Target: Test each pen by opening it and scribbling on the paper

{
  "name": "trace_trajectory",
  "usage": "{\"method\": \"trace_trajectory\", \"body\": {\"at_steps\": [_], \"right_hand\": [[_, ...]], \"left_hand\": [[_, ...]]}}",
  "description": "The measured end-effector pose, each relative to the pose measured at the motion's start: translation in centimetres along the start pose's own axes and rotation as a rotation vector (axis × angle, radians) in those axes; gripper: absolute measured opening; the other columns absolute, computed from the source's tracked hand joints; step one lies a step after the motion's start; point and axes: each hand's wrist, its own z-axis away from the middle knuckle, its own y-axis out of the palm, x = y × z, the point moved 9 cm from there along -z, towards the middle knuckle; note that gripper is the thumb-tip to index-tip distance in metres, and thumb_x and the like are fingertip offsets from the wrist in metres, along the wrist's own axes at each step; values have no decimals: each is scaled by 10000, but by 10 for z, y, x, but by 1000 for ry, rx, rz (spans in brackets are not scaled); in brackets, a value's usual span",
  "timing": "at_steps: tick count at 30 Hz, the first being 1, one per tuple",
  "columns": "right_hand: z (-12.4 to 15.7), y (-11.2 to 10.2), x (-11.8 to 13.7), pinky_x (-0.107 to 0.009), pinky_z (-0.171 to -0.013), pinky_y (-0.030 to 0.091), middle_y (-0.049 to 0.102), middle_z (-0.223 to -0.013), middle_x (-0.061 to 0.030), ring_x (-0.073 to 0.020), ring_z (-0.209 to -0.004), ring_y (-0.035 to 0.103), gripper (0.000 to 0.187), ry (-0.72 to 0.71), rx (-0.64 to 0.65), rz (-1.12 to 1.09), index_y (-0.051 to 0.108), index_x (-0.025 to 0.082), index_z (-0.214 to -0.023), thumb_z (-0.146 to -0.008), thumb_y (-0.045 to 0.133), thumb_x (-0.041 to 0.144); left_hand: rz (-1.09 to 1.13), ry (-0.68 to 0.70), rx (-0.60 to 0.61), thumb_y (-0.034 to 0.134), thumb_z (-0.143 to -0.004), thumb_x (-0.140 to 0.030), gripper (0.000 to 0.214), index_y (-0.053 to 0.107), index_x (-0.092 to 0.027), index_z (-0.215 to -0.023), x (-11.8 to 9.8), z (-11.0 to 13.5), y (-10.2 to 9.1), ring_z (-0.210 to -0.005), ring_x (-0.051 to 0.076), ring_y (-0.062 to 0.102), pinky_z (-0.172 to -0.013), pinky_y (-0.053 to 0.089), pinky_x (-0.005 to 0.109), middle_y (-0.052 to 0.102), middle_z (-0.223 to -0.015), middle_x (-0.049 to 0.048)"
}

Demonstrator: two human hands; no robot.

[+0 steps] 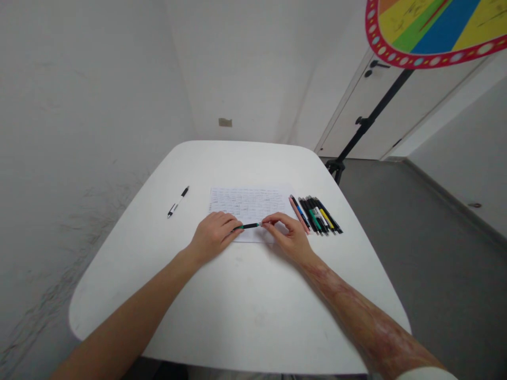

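A black and green pen [250, 226] lies level between my two hands, over a sheet of paper covered with rows of handwriting [247, 199]. My left hand [216, 232] is closed around the pen's left end, hiding that part. At the other end, the thumb and forefinger of my right hand [290, 235] pinch the pale tip; whether they hold a separate small part there I cannot make out. Just right of the paper lies a row of several pens [320, 215], mostly black. Beside them is a pink pen [298, 214].
A white and black pen [178, 201] lies alone on the left of the white table [245, 301]. Behind the table's right edge stands a tripod pole [372, 119] carrying a colourful wheel [435, 31]. Walls are close at the left and back.
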Motion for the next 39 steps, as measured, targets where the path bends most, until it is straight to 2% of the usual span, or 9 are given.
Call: {"method": "trace_trajectory", "body": {"at_steps": [9, 12, 16, 27, 39], "right_hand": [[-1, -7, 11, -449, -883, 606, 824, -947, -50, -243, -883, 744, 61, -70, -48, 71, 815, 271, -1028, -1027, 755, 282], [-2, -4, 15, -440, -861, 601, 822, -946, -49, -240, -875, 738, 66, -95, -28, 60, 814, 274, -1032, -1036, 748, 276], [-1, 1, 16, -434, -854, 596, 818, -947, -50, -243, -879, 736, 86, -94, 10, 52, 809, 277, -1033, -1056, 729, 300], [0, 2, 4, -395, -829, 609, 808, -964, -59, -229, -877, 735, 119, -31, 10, 64, 781, 257, -1030, -1065, 720, 353], [-1, 1, 8, -417, -837, 609, 810, -962, -58, -242, -874, 735, 126, -66, 15, 59, 784, 267, -1023, -1067, 716, 363]], "left_hand": [[-28, -16, -8, 573, -1164, -346, 222, 735, -198, -1131, 0, -2, -3, -915, 211, 703, -828, 517, 376, 795, -1020, 56], [-28, -13, -2, 573, -1163, -344, 219, 733, -198, -1134, 0, -2, -2, -913, 211, 703, -821, 517, 378, 793, -1022, 57], [-22, 4, 0, 570, -1163, -344, 215, 735, -209, -1138, 0, -1, -1, -922, 210, 715, -824, 521, 375, 794, -1023, 58], [-40, 34, -42, 581, -1160, -329, 203, 726, -193, -1119, -6, -3, -7, -897, 209, 706, -810, 510, 373, 793, -1003, 54], [-32, 33, 13, 529, -1175, -331, 241, 721, -198, -1115, -6, -4, -1, -911, 216, 712, -816, 525, 384, 789, -1007, 68]]}}
